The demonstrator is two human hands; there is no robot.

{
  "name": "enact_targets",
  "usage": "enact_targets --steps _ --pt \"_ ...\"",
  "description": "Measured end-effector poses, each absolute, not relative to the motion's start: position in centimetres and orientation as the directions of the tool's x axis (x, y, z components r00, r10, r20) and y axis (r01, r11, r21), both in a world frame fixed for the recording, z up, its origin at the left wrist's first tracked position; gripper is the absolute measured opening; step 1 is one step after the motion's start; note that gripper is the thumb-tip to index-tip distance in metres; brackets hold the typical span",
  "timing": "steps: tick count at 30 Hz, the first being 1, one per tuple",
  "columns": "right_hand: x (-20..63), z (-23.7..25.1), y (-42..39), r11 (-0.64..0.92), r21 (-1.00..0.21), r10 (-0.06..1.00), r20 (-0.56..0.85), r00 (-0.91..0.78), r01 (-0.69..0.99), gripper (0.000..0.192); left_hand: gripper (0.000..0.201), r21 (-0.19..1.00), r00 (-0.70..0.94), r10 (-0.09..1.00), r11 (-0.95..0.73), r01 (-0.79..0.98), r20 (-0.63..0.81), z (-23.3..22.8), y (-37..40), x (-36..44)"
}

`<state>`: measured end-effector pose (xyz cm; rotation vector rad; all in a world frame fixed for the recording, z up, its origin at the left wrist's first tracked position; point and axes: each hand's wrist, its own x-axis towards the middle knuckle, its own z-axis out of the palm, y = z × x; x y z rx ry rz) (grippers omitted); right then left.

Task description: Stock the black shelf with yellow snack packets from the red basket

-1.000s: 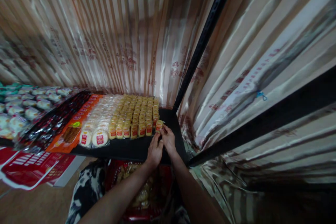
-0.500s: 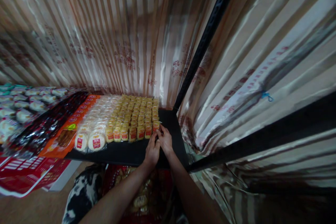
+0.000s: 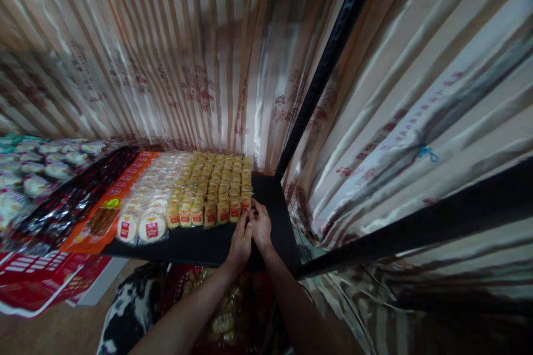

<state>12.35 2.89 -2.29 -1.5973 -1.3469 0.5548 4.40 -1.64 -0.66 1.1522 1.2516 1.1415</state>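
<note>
Rows of small yellow wrapped snack packs (image 3: 216, 180) with red labels cover the right part of a black shelf (image 3: 200, 241). My left hand (image 3: 240, 238) and my right hand (image 3: 261, 226) meet at the front right end of those rows, fingertips on the last yellow pack (image 3: 246, 201). Both hands pinch it together; the pack is mostly hidden by the fingers.
Left of the yellow packs lie round white cakes (image 3: 144, 216), an orange packet strip (image 3: 106, 213), dark packets (image 3: 70, 199) and white-green packs (image 3: 29, 169). A black upright post (image 3: 316, 89) rises at the shelf's right corner. Striped shiny curtains hang behind and to the right. A red bag of snacks (image 3: 220, 316) sits below.
Both hands slid slightly left and down with the last yellow pack, setting it in line at the end of the front row. The view shifted a little.
</note>
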Motion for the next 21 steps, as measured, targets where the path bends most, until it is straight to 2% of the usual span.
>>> enact_targets --steps 6,11,15,21 --pt "12.7 -2.4 2.7 0.016 -0.869 0.946 0.173 0.274 0.494 0.035 0.047 0.99 0.007 0.994 0.11 0.084 -0.111 0.3 -1.7 4.5" --pt "12.9 -1.9 2.3 0.019 -0.826 0.92 0.235 0.313 0.563 0.037 0.049 0.99 0.024 0.996 0.084 0.113 -0.088 0.7 -2.0 4.6" --pt "12.5 -1.9 2.3 0.065 -0.829 0.907 0.281 0.312 0.556 0.042 0.047 0.992 0.01 0.996 0.086 0.094 -0.087 0.6 -1.9 4.5" --pt "12.1 -2.3 2.7 0.081 -0.831 0.915 0.281 0.289 0.55 0.041 0.048 0.994 0.014 0.996 0.089 0.069 -0.091 0.8 -1.7 4.4"
